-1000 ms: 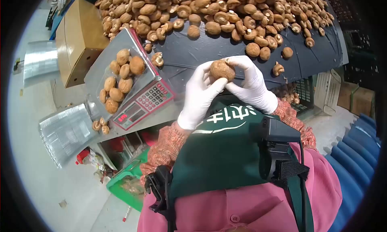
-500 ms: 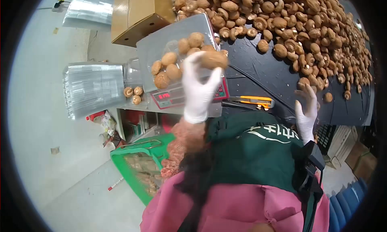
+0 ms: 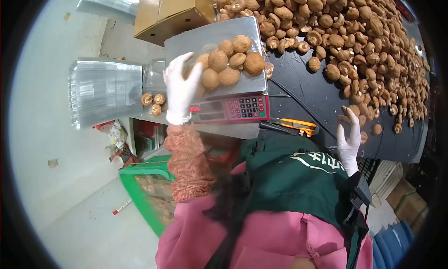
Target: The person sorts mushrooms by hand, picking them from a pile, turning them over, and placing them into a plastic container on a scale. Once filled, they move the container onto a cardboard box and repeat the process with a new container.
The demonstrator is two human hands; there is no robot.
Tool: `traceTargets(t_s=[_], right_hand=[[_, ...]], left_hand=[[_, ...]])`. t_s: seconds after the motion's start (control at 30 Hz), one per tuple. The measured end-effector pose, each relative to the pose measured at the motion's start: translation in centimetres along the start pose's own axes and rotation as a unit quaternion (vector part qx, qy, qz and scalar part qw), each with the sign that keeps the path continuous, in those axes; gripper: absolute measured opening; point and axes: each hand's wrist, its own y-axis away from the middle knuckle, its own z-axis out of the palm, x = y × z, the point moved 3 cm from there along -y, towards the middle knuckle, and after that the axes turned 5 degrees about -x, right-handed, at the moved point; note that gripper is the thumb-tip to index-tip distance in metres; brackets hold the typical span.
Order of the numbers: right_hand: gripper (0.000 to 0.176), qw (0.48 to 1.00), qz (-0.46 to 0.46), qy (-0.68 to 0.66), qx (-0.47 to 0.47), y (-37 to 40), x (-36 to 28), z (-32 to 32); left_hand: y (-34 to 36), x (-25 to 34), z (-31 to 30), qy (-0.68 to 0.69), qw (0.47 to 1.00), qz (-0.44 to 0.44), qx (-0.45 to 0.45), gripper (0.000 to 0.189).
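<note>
Left hand [image 3: 179, 89] open, fingers spread against mushrooms [image 3: 231, 63] heaped on scale [image 3: 233, 109], likely steadying them | right hand [image 3: 349, 137] open above desk [image 3: 303, 77], near loose pile [image 3: 354, 31]

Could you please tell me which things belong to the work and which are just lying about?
In use: scale, mushrooms on its pan at the left hand, mushroom pile by the right hand.
Lying about: utility knife, cardboard box, clear trays, green crate.

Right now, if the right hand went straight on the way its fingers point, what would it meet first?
The right hand points its spread fingers across the dark table. First in that line are probably the loose mushrooms at the heap's near edge. Depth is unclear, so it may touch them already.
</note>
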Motion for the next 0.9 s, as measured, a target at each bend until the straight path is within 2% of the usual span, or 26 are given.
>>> traceTargets(t_s=[0.07,0.17,0.23,0.3,0.37,0.43,0.5,0.53,0.57,0.63,0.67,0.77,0.8,0.9], right_hand=[[0.049,1.0,0.01,-0.009,-0.011,-0.2,0.5,0.1],[0.04,0.998,0.024,-0.026,-0.048,-1.8,-0.1,0.4],[0.038,0.997,0.014,-0.043,-0.062,-4.0,-0.7,1.5],[0.033,0.978,0.087,-0.152,-0.11,-6.9,-1.8,3.3],[0.032,0.959,0.098,-0.207,-0.169,-10.2,-2.9,5.7],[0.033,0.935,0.098,-0.267,-0.21,-13.7,-3.1,8.9],[0.033,0.924,0.104,-0.287,-0.231,-16.5,-5.0,11.4],[0.033,0.922,0.098,-0.277,-0.25,-17.4,-5.7,12.3],[0.033,0.921,0.09,-0.267,-0.267,-18.2,-6.5,13.1],[0.033,0.893,0.143,-0.291,-0.314,-18.9,-7.3,14.7],[0.029,0.901,0.118,-0.258,-0.328,-19.3,-6.8,15.5],[0.025,0.889,0.153,-0.279,-0.33,-19.5,-6.6,15.8],[0.02,0.9,0.154,-0.274,-0.302,-19.5,-6.9,15.7],[0.017,0.904,0.118,-0.285,-0.296,-19.9,-7.4,15.7]], left_hand=[[0.8,-1.4,-2.4,0.083,0.995,-0.039,0.051,0.034],[2.4,-5.3,-6.2,0.093,0.983,-0.107,0.116,0.033],[4.1,-5.7,-7.4,0.158,0.965,-0.155,0.141,0.032],[5.4,-6.9,-7.1,0.15,0.969,-0.162,0.115,0.03],[6.6,-7.6,-5.9,0.16,0.967,-0.186,0.065,0.03],[7.0,-7.7,-3.6,0.252,0.936,-0.243,0.035,0.028],[7.1,-8.9,-1.6,0.247,0.939,-0.238,0.008,0.027],[6.9,-8.9,-0.8,0.203,0.957,-0.206,0.008,0.026],[7.0,-9.2,-0.2,0.234,0.958,-0.167,0.013,0.024],[6.7,-7.9,-0.3,0.278,0.935,-0.223,0.001,0.024],[6.7,-8.3,-0.4,0.268,0.942,-0.2,-0.016,0.025],[6.7,-7.8,-0.8,0.384,0.88,-0.273,-0.063,0.025],[6.6,-8.0,-0.5,0.393,0.874,-0.279,-0.059,0.024],[6.2,-7.5,-0.9,0.408,0.868,-0.277,-0.057,0.022]])
